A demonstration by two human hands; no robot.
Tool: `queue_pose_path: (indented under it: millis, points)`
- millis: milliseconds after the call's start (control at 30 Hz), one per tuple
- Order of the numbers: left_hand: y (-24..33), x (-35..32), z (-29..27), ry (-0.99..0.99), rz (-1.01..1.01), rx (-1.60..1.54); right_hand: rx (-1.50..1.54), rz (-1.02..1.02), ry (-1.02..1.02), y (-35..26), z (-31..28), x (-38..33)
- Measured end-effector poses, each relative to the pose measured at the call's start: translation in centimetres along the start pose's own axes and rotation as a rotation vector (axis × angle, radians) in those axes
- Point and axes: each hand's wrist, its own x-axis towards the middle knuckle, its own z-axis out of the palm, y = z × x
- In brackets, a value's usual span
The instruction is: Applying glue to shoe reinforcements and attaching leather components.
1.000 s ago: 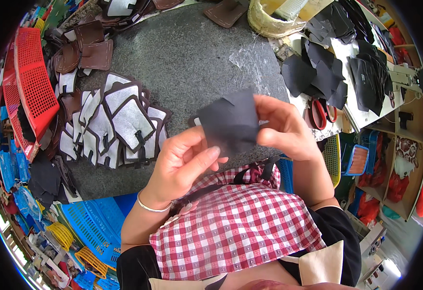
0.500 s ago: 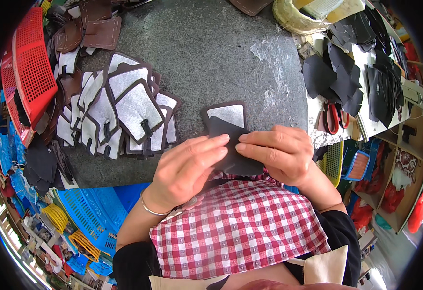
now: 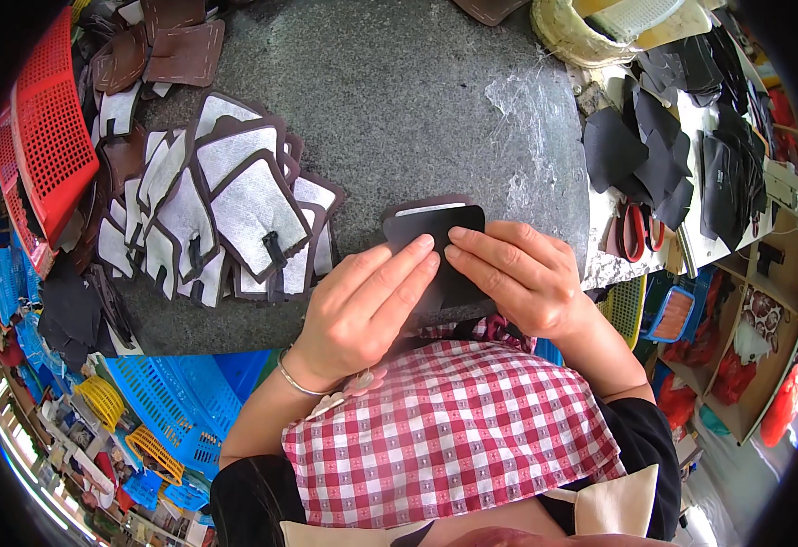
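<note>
A black leather-like piece with rounded corners point(image 3: 449, 221) lies over a brown-edged, white-faced piece point(image 3: 431, 208), of which only a strip shows at the far side. My left hand point(image 3: 360, 294) pinches the black piece's left part, fingertips pressed on its top. From the right, my right hand point(image 3: 525, 275) grips the same piece, its fingertips close to the left ones. Both thumbs are hidden beneath. To the left is a heap of white-faced pieces point(image 3: 255, 211) with brown borders and small black tabs.
Brown stitched pieces point(image 3: 185, 55) lie at the far left beside a red plastic basket point(image 3: 52, 128). Glue-crusted tub point(image 3: 568, 35) stands at the far right. Black cut pieces point(image 3: 611, 150) and red-handled scissors point(image 3: 634, 232) rest on the right-hand surface. Blue baskets point(image 3: 176, 392) sit below the table.
The black piece has turned straighter and slid farther over the white-faced piece, covering most of it. Both hands have stayed on it, shifting slightly.
</note>
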Motion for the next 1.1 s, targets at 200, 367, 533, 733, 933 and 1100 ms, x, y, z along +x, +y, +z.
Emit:
queue_pose_path:
  millis: [200, 367, 533, 733, 933, 1100]
  points:
    - [-0.5, 0.1, 0.7, 0.002, -0.053, 0.007, 0.012, 0.067, -0.008, 0.3, 0.7, 0.2]
    - [0.2, 0.3, 0.1, -0.033, -0.086, -0.017, 0.045, 0.091, -0.038, 0.0, 0.2, 0.4]
    - [0.1, 0.3, 0.2, -0.059, -0.112, -0.005, 0.073, 0.114, -0.061, 0.1, 0.2, 0.4]
    - [1.0, 1.3, -2.5, -0.409, -0.259, 0.046, 0.104, 0.188, -0.261, 0.7, -1.4, 1.5]
    - [1.6, 0.8, -2.0, -0.438, -0.260, 0.110, 0.314, 0.158, -0.247, 2.1, -1.5, 1.4]
    - [2.6, -0.2, -0.7, -0.299, -0.287, 0.215, 0.178, 0.057, -0.211, 0.5, -0.8, -0.1]
